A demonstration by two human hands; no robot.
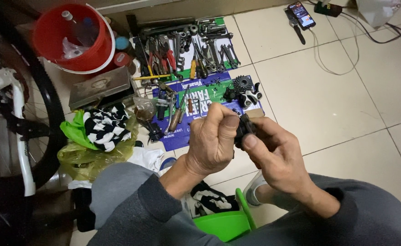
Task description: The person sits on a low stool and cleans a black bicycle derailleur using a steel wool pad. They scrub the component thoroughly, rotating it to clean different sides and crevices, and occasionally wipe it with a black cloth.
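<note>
both hands meet over the tiled floor, mid-frame. left hand (pixel 212 136) is curled into a tight fist w/ thumb pressed across the top; its fingertips seem to pinch sthg thin against the small black blocky plastic-and-metal part (pixel 244 130), but the exact contact is hidden behind the knuckles. right hand (pixel 275 157) wraps the part from the other side, thumb flat on its near face, fingers closed round the back, a firm clamp. part sits between the two hands, held up off the floor, matte black w/ hard edges.

beyond the hands lies a blue-and-green printed cardboard sheet (pixel 218 93), flat, glossy, strewn w/ small screws. on it: a dark toothed steel cog cluster (pixel 242 83), round and jagged, just beside black-and-white clip-like bits (pixel 250 98). wooden-handled screwdrivers (pixel 177 116) lie near the sheet's left end. further back, a row of grey steel spanners and red-handled pliers (pixel 182 50), crowded side by side.

left of that: a dull rectangular metal tin (pixel 101 86), a round red plastic bucket w/ white rim (pixel 75 38), a crumpled black-and-white striped cloth (pixel 105 127) on a yellowish-green plastic bag (pixel 89 155). bike wheel w/ white frame (pixel 16 118) at far left. a phone w/ lit screen (pixel 301 14) lies top right, cables trailing. bright green plastic tub (pixel 225 223) sits between the knees.
</note>
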